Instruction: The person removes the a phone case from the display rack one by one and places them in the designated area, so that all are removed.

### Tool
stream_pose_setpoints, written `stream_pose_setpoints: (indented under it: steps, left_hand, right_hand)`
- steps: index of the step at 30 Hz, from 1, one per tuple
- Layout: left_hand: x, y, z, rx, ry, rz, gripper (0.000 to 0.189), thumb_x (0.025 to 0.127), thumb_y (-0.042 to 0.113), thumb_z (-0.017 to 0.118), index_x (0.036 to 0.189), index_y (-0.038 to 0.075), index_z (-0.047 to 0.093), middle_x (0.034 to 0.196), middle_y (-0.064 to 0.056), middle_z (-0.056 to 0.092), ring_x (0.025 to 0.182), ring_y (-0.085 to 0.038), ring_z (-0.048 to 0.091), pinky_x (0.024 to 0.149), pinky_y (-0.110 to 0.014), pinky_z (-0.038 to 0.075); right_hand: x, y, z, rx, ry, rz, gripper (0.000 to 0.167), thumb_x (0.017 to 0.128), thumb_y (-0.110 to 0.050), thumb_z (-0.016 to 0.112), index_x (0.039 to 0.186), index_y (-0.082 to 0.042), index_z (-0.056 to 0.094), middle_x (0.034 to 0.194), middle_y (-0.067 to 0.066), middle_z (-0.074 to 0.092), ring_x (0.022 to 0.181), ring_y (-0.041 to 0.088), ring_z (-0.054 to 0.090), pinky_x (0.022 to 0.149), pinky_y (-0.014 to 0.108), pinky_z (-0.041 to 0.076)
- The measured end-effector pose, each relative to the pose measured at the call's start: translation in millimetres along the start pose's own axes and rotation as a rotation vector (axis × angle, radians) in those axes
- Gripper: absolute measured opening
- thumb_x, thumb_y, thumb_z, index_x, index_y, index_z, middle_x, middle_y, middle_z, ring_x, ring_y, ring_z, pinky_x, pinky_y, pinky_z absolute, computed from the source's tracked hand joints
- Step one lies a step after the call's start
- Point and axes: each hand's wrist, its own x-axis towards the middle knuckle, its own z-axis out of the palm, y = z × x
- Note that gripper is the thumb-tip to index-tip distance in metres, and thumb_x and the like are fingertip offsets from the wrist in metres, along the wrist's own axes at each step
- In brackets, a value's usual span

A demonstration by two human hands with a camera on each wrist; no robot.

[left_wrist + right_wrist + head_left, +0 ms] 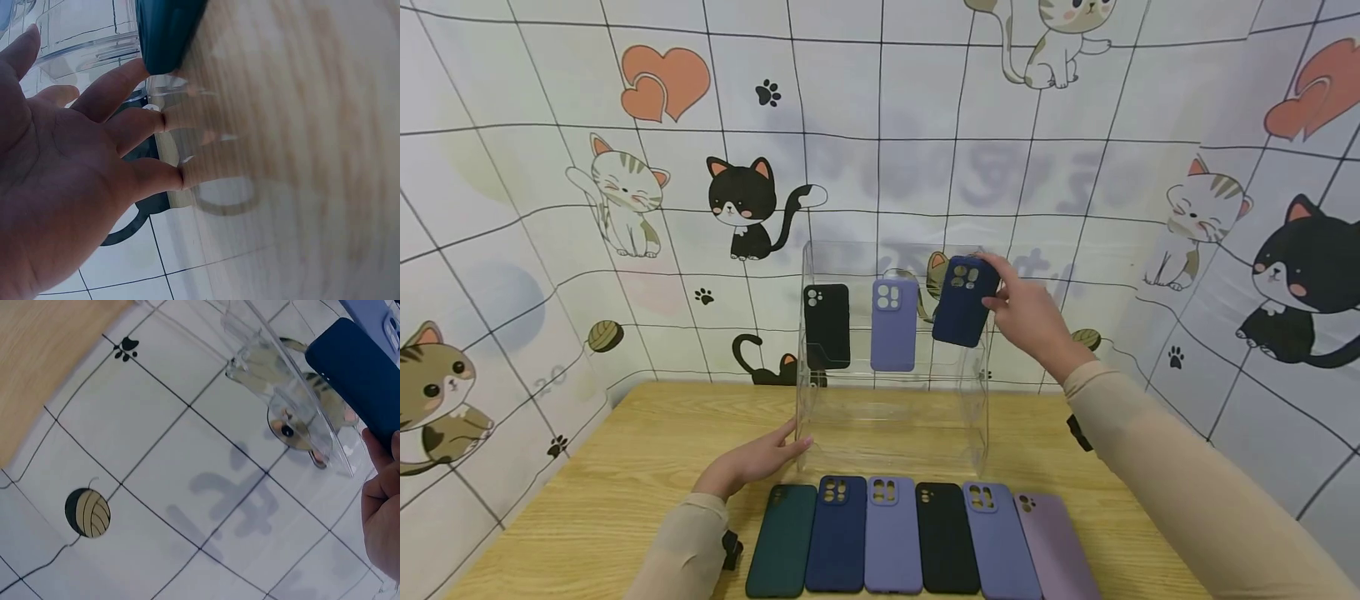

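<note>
My right hand [1030,321] pinches a navy blue phone case [961,304] by its right and top edges. The case leans slightly, at the right end of the top tier of a clear acrylic stand [891,462]. On that same tier stand a black phone case [827,329] at the left and a lavender phone case [893,333] in the middle. At the stand's lower left side is my left hand [758,458], its fingers extended against the clear panel. The left wrist view shows this palm [69,162] with fingers spread. The right wrist view catches the navy case [359,378] edge-on beside my fingers.
Several phone cases lie in a row before the stand: dark green [782,542], navy [837,542], lavender [892,546], black [947,542], another lavender [1006,546] and mauve [1058,550]. The wooden table [625,483] meets a cat-print backdrop [880,100] behind.
</note>
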Motion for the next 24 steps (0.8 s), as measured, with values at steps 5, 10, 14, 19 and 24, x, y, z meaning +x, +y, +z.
stream_pose_setpoints:
  steps: [5, 10, 14, 19, 24]
  left_hand:
    - [-1.2, 0.0, 0.7, -0.002, -0.003, 0.001, 0.085, 0.107, 0.063, 0.050, 0.173, 0.029, 0.009, 0.179, -0.020, 0.014, 0.163, -0.052, 0.015, 0.125, -0.077, 0.021]
    - [-2.4, 2.4, 0.3, -0.001, -0.001, -0.002, 0.092, 0.104, 0.069, 0.051, 0.174, 0.027, 0.009, 0.179, -0.021, 0.012, 0.163, -0.053, 0.013, 0.125, -0.077, 0.020]
    - [-3.7, 4.4, -0.1, -0.004, -0.003, -0.010, 0.092, 0.104, 0.069, 0.051, 0.174, 0.027, 0.009, 0.179, -0.020, 0.011, 0.164, -0.052, 0.012, 0.126, -0.076, 0.019]
    - [-4.1, 5.6, 0.1, 0.002, -0.007, -0.006, 0.089, 0.106, 0.066, 0.050, 0.174, 0.026, 0.008, 0.179, -0.021, 0.012, 0.163, -0.052, 0.015, 0.126, -0.076, 0.019]
    - [-5.0, 5.9, -0.4, 0.005, -0.009, 0.006, 0.087, 0.108, 0.063, 0.049, 0.174, 0.025, 0.007, 0.179, -0.021, 0.012, 0.163, -0.052, 0.016, 0.126, -0.075, 0.020]
  right_hand:
    - [-1.8, 6.9, -24.9, 0.005, 0.013, 0.054, 0.072, 0.107, -0.007, 0.059, 0.168, -0.030, 0.028, 0.118, 0.034, 0.075, 0.062, 0.030, 0.069, 0.056, 0.037, 0.041]
    - [-5.4, 18.5, -47.8, -0.012, -0.012, 0.084, 0.073, 0.106, -0.003, 0.057, 0.167, -0.032, 0.031, 0.116, 0.033, 0.076, 0.072, 0.034, 0.070, 0.058, 0.038, 0.041]
    - [-12.5, 32.0, -63.2, -0.042, -0.089, 0.112, 0.075, 0.104, 0.001, 0.055, 0.168, -0.030, 0.028, 0.118, 0.033, 0.076, 0.066, 0.030, 0.066, 0.055, 0.038, 0.040]
    - [-28.1, 51.3, -78.9, -0.102, -0.190, 0.144, 0.076, 0.103, 0.004, 0.053, 0.168, -0.024, 0.026, 0.121, 0.031, 0.075, 0.055, 0.025, 0.054, 0.052, 0.036, 0.039]
    - [-45.6, 70.8, -90.5, -0.139, -0.240, 0.168, 0.074, 0.102, 0.002, 0.059, 0.166, -0.018, 0.028, 0.100, 0.028, 0.078, 0.053, 0.022, 0.047, 0.050, 0.034, 0.036]
